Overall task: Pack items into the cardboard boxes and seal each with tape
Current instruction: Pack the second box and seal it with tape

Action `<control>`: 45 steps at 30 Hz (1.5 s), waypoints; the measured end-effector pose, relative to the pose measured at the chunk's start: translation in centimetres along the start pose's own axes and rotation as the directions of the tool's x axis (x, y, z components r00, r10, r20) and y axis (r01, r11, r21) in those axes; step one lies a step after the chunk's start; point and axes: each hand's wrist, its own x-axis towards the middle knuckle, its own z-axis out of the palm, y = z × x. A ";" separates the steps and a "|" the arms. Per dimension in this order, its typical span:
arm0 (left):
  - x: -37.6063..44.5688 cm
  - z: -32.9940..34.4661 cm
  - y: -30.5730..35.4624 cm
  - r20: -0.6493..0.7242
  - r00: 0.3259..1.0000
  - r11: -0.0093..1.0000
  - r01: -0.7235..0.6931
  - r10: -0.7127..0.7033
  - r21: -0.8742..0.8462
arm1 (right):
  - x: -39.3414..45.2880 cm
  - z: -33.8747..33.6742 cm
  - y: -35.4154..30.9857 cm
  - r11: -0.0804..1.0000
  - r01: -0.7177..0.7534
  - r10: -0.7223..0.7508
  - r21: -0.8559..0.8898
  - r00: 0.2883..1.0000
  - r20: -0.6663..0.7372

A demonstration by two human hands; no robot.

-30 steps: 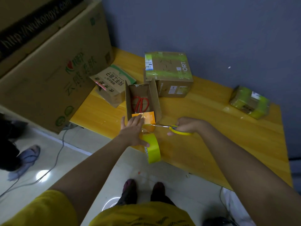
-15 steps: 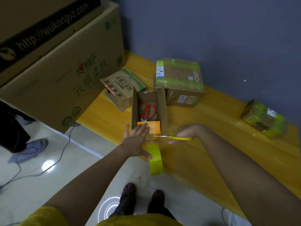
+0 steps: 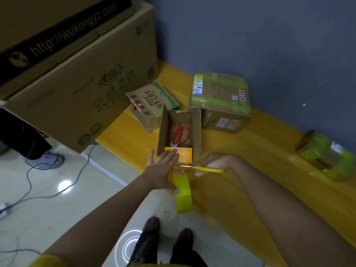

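Setting: yellow wooden table (image 3: 269, 170) against a blue-grey wall, pale tiled floor at the near side.
Open box: small cardboard box (image 3: 196, 132) at the table's near edge, flaps up; red-handled scissors (image 3: 179, 133) lie inside, an orange packet (image 3: 185, 155) at its near end.
Left hand (image 3: 159, 170): fingers straight, pressing flat on the box's near end, thumb against the roll.
Tape roll (image 3: 183, 193): yellow-green, hanging on edge just near of the box; a clear strip seems to run up to the box, faint.
Right hand (image 3: 217, 162): clenched round yellow-handled scissors (image 3: 204, 168), blades pointing left, at the strip.
Change: over the last second the hands, roll and blades have barely shifted; only the viewpoint has drawn closer.
Reading: cut looks pending, not made; this box stays unsealed.
Sealed boxes: larger taped box (image 3: 221, 101) far right of the open one; another taped box (image 3: 327, 157) at far right.
Other: printed carton (image 3: 150, 105) far left, big carton (image 3: 77, 83) beyond it.
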 end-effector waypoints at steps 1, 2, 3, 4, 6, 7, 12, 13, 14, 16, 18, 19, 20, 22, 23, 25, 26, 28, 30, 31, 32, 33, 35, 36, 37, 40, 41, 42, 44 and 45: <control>0.0 0.0 0.0 0.006 1.000 1.000 0.000 0.000 0.000 | 0.1 0.0 0.0 1.000 0.010 -0.010 -0.009 1.000 -0.004; 0.0 -0.1 0.0 0.011 1.000 1.000 0.001 -0.001 0.000 | 0.1 0.0 0.0 0.999 0.021 -0.022 -0.025 1.000 -0.014; 0.0 -0.1 0.0 0.014 1.000 1.000 0.003 -0.003 -0.002 | 0.2 -0.1 -0.1 0.999 0.035 -0.036 -0.037 0.999 -0.027; 0.0 -0.1 0.0 0.015 1.000 1.000 0.007 -0.006 -0.003 | 0.2 -0.2 -0.1 0.998 0.047 -0.049 -0.038 0.998 -0.047; 0.0 -0.2 0.0 0.017 1.000 1.000 0.015 -0.015 -0.003 | 0.1 -0.4 0.1 0.997 0.071 -0.072 -0.013 0.994 -0.086; 0.0 -0.2 0.0 0.017 1.000 1.000 0.019 -0.018 -0.001 | 0.1 -0.5 0.1 0.997 0.082 -0.083 -0.011 0.992 -0.096; 0.0 -0.2 0.1 0.019 1.000 1.000 0.023 -0.023 0.017 | -0.9 -1.0 -0.2 0.995 0.092 -0.095 -0.034 0.990 -0.101; 0.0 -0.1 0.2 0.020 0.999 1.000 0.025 -0.025 0.017 | -1.1 -1.0 -0.3 0.995 0.082 -0.087 -0.047 0.991 -0.098; 0.0 -0.1 0.2 0.023 0.999 0.999 0.027 -0.028 0.018 | -1.3 -1.0 -0.3 0.995 0.067 -0.074 -0.075 0.993 -0.093; 0.0 -0.1 0.1 0.030 0.999 0.999 0.033 -0.033 0.019 | -1.6 -1.0 -0.3 0.989 0.014 -0.024 -0.147 0.998 -0.066; 0.0 -0.1 0.1 0.036 0.999 0.999 0.037 -0.037 0.019 | -2.1 -1.0 0.1 0.980 -0.050 0.044 -0.194 0.998 -0.033; 0.0 -0.1 0.1 0.038 0.999 0.999 0.037 -0.038 0.019 | -2.4 -0.9 0.5 0.975 -0.079 0.078 -0.206 0.997 -0.016; 0.1 -0.1 0.1 0.039 0.999 0.999 0.038 -0.039 0.019 | -2.6 -0.7 1.0 0.972 -0.109 0.112 -0.206 0.994 0.003; 0.1 -0.2 0.2 0.036 0.999 0.999 0.040 -0.041 0.019 | -2.8 -0.2 2.4 0.969 -0.175 0.180 -0.173 0.984 0.013; 0.2 -0.2 0.3 0.037 0.999 0.999 0.040 -0.041 0.018 | -2.8 0.2 3.2 0.964 -0.210 0.211 -0.161 0.977 -0.012; 0.2 -0.3 0.3 0.035 0.999 0.999 0.039 -0.040 0.014 | -2.5 1.5 4.6 0.951 -0.277 0.260 -0.140 0.957 -0.127; 0.1 -0.2 0.4 0.035 0.999 0.999 0.040 -0.040 0.013 | -2.2 2.4 5.1 0.944 -0.309 0.280 -0.116 0.935 -0.217; 0.1 -0.1 0.4 0.043 0.998 0.999 0.044 -0.045 0.010 | -1.8 4.5 5.2 0.933 -0.359 0.320 -0.024 0.857 -0.404; 0.1 0.0 0.4 0.046 0.998 0.999 0.049 -0.049 0.007 | -0.9 6.4 4.8 0.925 -0.380 0.310 -0.004 0.760 -0.572; 0.2 0.0 0.4 0.048 0.998 0.999 0.049 -0.050 0.007 | -0.3 7.1 4.6 0.929 -0.371 0.298 0.006 0.737 -0.607; 0.3 0.0 0.4 0.050 0.998 0.999 0.049 -0.049 0.008 | 0.5 7.6 4.5 0.939 -0.342 0.285 0.029 0.730 -0.621; 0.4 -0.1 0.4 0.052 0.998 0.999 0.048 -0.048 0.008 | 1.1 8.0 4.3 0.951 -0.302 0.277 0.068 0.733 -0.621; 0.5 -0.2 0.3 0.052 0.998 0.999 0.046 -0.047 0.007 | 1.9 8.5 4.1 0.963 -0.210 0.271 0.171 0.724 -0.634; 0.5 -0.2 0.3 0.051 0.998 0.999 0.042 -0.043 0.008 | 2.0 8.6 3.7 0.958 -0.165 0.282 0.234 0.694 -0.663; 0.5 -0.1 0.2 0.051 0.998 0.999 0.036 -0.036 0.008 | 1.8 8.7 3.0 0.947 -0.108 0.296 0.303 0.659 -0.692; 0.4 0.2 0.1 0.043 0.999 1.000 0.025 -0.024 -0.006 | 1.4 9.6 -0.5 0.787 0.137 0.333 0.602 0.726 -0.601; 0.4 0.3 0.0 0.042 0.999 1.000 0.022 -0.022 -0.005 | 1.5 10.0 -1.9 0.688 0.172 0.326 0.705 0.795 -0.512; 0.3 0.2 0.0 0.041 0.999 1.000 0.020 -0.020 0.000 | 1.6 10.5 -3.2 0.595 0.171 0.304 0.785 0.857 -0.416; 0.2 0.2 0.1 0.031 0.999 0.999 0.021 -0.022 0.024 | 2.1 11.4 -4.8 0.508 0.162 0.257 0.846 0.909 -0.328; 0.2 0.1 0.3 0.021 0.999 0.999 0.026 -0.027 0.041 | 2.3 11.8 -5.2 0.501 0.166 0.262 0.849 0.907 -0.331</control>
